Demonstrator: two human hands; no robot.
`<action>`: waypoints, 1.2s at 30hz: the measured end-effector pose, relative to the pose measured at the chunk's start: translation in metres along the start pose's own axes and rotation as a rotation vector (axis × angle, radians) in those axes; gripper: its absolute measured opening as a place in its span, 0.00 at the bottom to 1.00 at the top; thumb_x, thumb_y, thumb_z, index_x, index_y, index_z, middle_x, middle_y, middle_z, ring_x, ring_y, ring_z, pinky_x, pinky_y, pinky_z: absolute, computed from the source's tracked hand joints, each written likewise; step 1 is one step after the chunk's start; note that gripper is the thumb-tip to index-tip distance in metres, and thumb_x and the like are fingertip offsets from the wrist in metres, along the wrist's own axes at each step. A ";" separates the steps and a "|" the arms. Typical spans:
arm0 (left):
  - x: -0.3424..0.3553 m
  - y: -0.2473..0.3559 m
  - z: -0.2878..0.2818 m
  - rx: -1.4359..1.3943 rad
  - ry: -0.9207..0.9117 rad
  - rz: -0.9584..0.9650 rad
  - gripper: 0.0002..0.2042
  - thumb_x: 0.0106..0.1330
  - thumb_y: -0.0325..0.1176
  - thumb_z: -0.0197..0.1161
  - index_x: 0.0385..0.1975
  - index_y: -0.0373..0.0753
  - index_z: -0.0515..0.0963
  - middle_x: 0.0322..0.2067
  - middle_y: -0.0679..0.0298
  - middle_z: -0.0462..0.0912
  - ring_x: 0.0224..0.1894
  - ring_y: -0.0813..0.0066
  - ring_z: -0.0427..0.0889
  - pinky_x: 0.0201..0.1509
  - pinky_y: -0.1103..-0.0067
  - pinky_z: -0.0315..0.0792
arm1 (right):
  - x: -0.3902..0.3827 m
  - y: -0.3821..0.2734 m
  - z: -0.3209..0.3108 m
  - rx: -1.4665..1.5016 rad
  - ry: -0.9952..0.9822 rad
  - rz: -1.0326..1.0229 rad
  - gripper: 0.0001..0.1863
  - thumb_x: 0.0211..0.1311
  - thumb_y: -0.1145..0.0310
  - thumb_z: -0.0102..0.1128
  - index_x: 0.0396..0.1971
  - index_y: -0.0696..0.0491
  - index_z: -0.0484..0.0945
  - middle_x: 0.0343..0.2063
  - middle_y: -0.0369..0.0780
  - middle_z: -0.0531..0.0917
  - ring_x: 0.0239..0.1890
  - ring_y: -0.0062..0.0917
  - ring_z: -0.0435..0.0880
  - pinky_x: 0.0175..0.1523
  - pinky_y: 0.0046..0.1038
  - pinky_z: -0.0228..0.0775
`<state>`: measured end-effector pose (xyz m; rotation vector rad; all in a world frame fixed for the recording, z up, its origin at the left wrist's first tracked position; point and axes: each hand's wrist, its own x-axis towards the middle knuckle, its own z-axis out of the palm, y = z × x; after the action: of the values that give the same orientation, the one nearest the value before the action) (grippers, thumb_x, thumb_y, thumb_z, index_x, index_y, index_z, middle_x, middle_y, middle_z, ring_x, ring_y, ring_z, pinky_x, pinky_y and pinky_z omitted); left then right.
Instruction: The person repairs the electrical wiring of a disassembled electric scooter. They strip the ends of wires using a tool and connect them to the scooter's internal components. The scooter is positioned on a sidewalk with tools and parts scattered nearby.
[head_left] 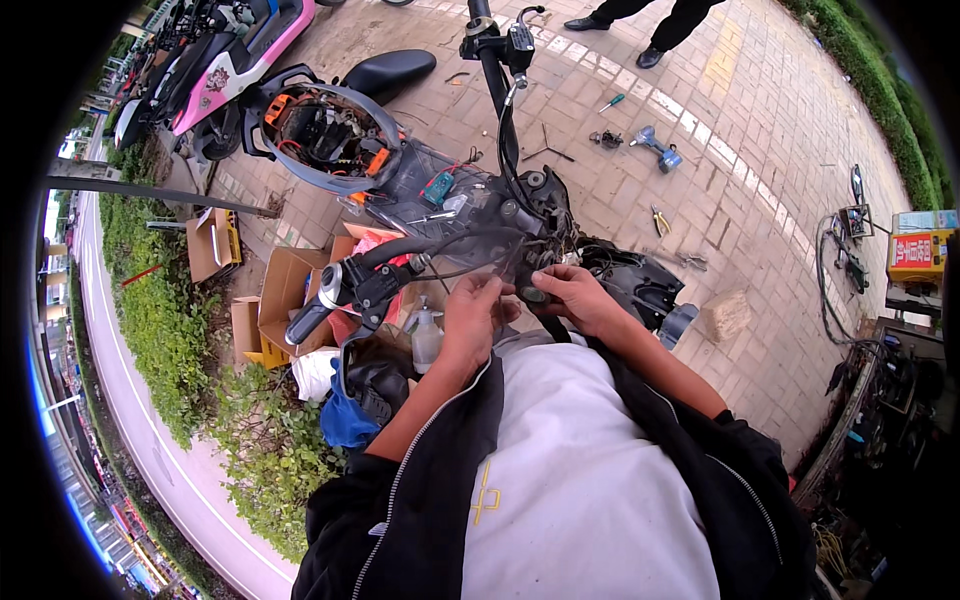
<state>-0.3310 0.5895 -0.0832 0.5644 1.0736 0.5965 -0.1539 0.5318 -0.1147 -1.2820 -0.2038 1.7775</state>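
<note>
Before me stands a partly stripped scooter with its black handlebar point(440, 245) turned across the view. Both hands are close together at the steering column, just below the bar. My right hand point(583, 300) is closed, thumb and fingers pinching a small dark rounded part point(535, 295) among the cables. My left hand point(477, 312) is closed with the fingertips together, a little left of that part; what lies between them is too small to make out. On the left end of the bar is a black grip point(311, 322) with a brake lever and switch housing.
A teal multimeter point(437, 188) rests on the grey footboard. Opened cardboard boxes point(285, 290) and a spray bottle point(425, 338) are at left. A cordless drill point(657, 150), pliers point(660, 221) and a screwdriver point(612, 102) lie on the paving. A person's legs point(680, 25) stand at the far side.
</note>
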 end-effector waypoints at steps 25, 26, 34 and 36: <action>0.006 -0.007 -0.002 -0.099 -0.030 -0.134 0.12 0.64 0.24 0.55 0.47 0.31 0.71 0.29 0.63 0.78 0.26 0.75 0.78 0.33 0.77 0.77 | 0.003 0.013 0.004 0.223 -0.109 -0.039 0.14 0.61 0.66 0.62 0.41 0.58 0.73 0.39 0.38 0.79 0.40 0.26 0.80 0.47 0.31 0.76; 0.005 -0.006 -0.002 -0.098 -0.033 -0.127 0.12 0.64 0.24 0.55 0.46 0.31 0.72 0.29 0.63 0.78 0.26 0.76 0.78 0.33 0.78 0.77 | 0.003 0.013 0.004 0.223 -0.105 -0.046 0.14 0.61 0.66 0.62 0.41 0.58 0.73 0.39 0.38 0.79 0.40 0.25 0.80 0.47 0.31 0.77; 0.007 -0.010 -0.003 0.097 -0.041 -0.015 0.13 0.63 0.26 0.57 0.47 0.30 0.76 0.27 0.64 0.79 0.24 0.78 0.77 0.30 0.81 0.74 | -0.006 0.007 0.008 0.157 -0.072 -0.097 0.18 0.60 0.65 0.64 0.43 0.63 0.73 0.39 0.42 0.79 0.41 0.26 0.80 0.46 0.28 0.77; 0.006 -0.010 -0.003 0.202 -0.050 0.059 0.14 0.63 0.26 0.57 0.47 0.30 0.76 0.27 0.65 0.79 0.24 0.80 0.76 0.30 0.82 0.72 | -0.006 0.007 0.009 0.159 -0.068 -0.107 0.18 0.60 0.66 0.64 0.42 0.63 0.73 0.39 0.42 0.79 0.41 0.26 0.80 0.47 0.28 0.77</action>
<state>-0.3298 0.5867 -0.0950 0.7851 1.0797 0.5258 -0.1644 0.5264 -0.1106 -1.0801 -0.1629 1.7113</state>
